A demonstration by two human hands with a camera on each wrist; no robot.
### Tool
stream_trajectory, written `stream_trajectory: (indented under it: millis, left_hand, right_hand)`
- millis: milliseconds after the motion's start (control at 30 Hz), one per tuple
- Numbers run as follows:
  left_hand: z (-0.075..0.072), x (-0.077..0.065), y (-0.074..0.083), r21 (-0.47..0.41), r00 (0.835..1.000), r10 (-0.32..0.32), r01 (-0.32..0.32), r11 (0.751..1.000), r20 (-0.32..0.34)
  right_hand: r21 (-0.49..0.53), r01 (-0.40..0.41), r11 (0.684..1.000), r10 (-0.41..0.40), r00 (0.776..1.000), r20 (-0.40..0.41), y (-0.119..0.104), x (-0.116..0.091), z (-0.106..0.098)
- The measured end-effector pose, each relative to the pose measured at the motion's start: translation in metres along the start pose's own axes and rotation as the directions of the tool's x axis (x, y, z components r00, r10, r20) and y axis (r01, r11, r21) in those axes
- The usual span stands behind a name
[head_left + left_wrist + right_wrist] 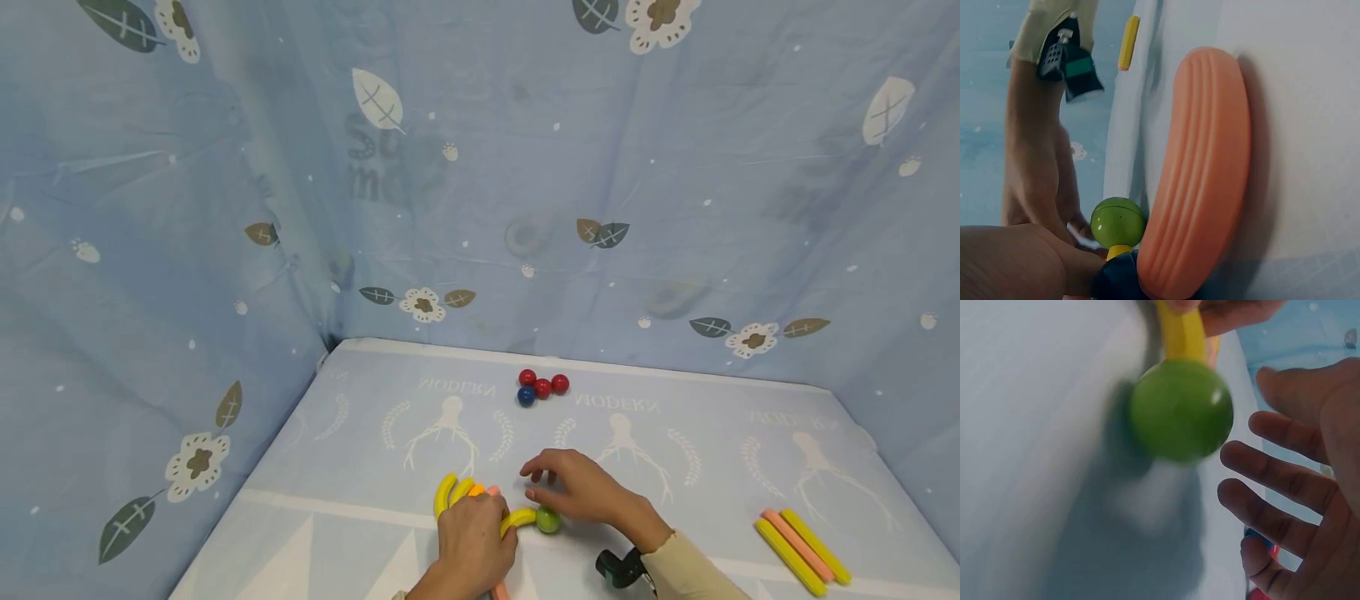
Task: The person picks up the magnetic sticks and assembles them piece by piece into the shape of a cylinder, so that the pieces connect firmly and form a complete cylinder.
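In the head view my left hand [474, 546] pinches a yellow curved stick [517, 520] at the front of the table. A green ball [547, 521] meets that stick's right end; the right wrist view shows the ball [1182, 412] close up against it. Just right of the ball is my right hand [577, 487], fingers spread and slightly bent, holding nothing. Beyond the left hand's knuckles, two yellow curved sticks [445, 496] and the ends of an orange piece [477, 490] and a pink piece [493, 491] show. A ridged salmon curved stick [1200, 169] lies beside the left hand.
Three red balls [543, 388] and a blue ball [527, 396] cluster toward the back of the table. On the right lie two yellow sticks [791, 557] with a salmon stick [798, 545] between them. Patterned blue cloth [480, 167] walls the back and sides.
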State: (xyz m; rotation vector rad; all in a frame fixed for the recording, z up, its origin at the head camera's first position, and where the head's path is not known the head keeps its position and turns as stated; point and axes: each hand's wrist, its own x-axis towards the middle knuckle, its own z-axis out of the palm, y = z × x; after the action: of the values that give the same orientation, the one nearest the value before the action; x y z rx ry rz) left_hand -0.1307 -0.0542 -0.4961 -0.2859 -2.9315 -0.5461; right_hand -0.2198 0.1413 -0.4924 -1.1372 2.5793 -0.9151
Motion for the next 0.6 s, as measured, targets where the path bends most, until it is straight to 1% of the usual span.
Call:
stream_trajectory:
  millis: [100, 200, 333, 467, 600]
  left_hand:
    - [0.001, -0.001, 0.000, 0.001, 1.000, 0.000, 0.000, 1.000, -0.007]
    - [0.002, -0.004, -0.001, -0.012, 1.000, 0.002, -0.002, 1.000, -0.012]
    - [0.001, -0.005, -0.001, -0.020, 1.000, -0.004, 0.004, 1.000, 0.000]
    - [0.000, -0.005, 0.000, -0.015, 0.998, -0.037, 0.038, 0.999, 0.047]
    - [0.000, -0.006, 0.001, -0.011, 0.995, -0.061, 0.062, 0.998, 0.073]
  right_hand:
    - [-0.011, 0.030, 0.999, -0.030, 0.999, 0.030, -0.008, 0.016, 0.002]
    - [-0.029, 0.061, 0.998, -0.058, 0.995, 0.078, -0.017, 0.033, 0.005]
    - [-0.059, 0.092, 0.994, -0.083, 0.986, 0.148, -0.024, 0.051, 0.013]
    - [-0.086, 0.108, 0.990, -0.091, 0.979, 0.181, -0.026, 0.059, 0.019]
    - [-0.114, 0.111, 0.987, -0.089, 0.979, 0.182, -0.027, 0.061, 0.021]
